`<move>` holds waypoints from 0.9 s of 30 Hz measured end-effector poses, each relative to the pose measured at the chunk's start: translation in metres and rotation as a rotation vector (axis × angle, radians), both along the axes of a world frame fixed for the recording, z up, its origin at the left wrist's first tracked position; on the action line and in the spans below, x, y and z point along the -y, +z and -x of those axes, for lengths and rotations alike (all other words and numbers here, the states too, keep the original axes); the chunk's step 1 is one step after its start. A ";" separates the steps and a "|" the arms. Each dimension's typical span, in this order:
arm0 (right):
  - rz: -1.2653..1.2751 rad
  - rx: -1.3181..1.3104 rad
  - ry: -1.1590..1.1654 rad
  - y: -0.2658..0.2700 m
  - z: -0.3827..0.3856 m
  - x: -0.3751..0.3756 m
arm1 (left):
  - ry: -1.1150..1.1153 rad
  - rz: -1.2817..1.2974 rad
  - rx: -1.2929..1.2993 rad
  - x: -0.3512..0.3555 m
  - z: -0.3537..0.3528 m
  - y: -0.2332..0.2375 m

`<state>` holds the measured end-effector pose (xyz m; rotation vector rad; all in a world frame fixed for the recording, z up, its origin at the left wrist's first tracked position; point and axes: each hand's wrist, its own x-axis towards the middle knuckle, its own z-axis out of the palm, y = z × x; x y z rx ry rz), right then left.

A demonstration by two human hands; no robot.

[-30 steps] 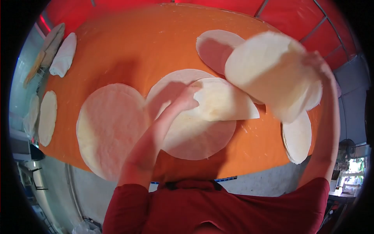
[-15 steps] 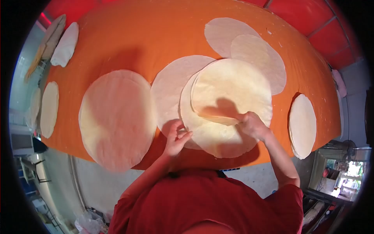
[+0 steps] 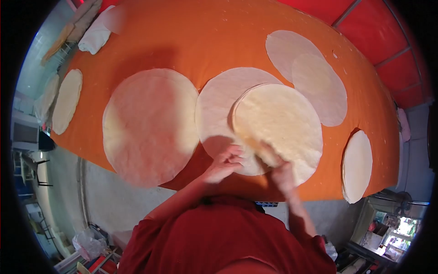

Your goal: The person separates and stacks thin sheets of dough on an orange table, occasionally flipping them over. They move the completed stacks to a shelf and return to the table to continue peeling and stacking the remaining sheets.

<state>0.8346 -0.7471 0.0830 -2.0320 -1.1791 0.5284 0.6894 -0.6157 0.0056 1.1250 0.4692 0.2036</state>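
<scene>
Both hands have drawn together since a moment ago; the two yellowish rounds, offset then, now sit nearly flush. Left hand (image 3: 226, 162): fingers curled at the near rim of the top dough sheet (image 3: 278, 123), touching it; too blurred to tell whether it has a real grip. Right hand (image 3: 279, 170): fingers laid on the same rim, grip likewise unclear. Top dough sheet lies mid-table on the orange cloth (image 3: 182, 36), overlapping a paler sheet (image 3: 216, 102). Large sheet (image 3: 150, 125) just to its left. Stack of sheets (image 3: 357, 166) at right edge.
</scene>
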 end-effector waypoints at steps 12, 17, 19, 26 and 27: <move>0.176 0.821 0.241 -0.035 0.029 -0.046 | 0.291 0.305 -0.329 -0.031 0.032 0.008; 0.028 0.517 0.163 -0.063 0.063 -0.053 | 0.240 0.418 0.070 -0.025 0.010 0.026; -0.033 0.434 0.217 -0.058 0.054 -0.055 | 0.261 0.421 -0.093 -0.031 0.001 0.024; -0.102 0.311 0.256 -0.054 0.035 -0.044 | 0.243 0.614 0.288 -0.049 0.003 0.001; -0.054 0.122 0.226 -0.045 0.029 -0.045 | 0.323 0.710 0.315 -0.048 0.000 -0.002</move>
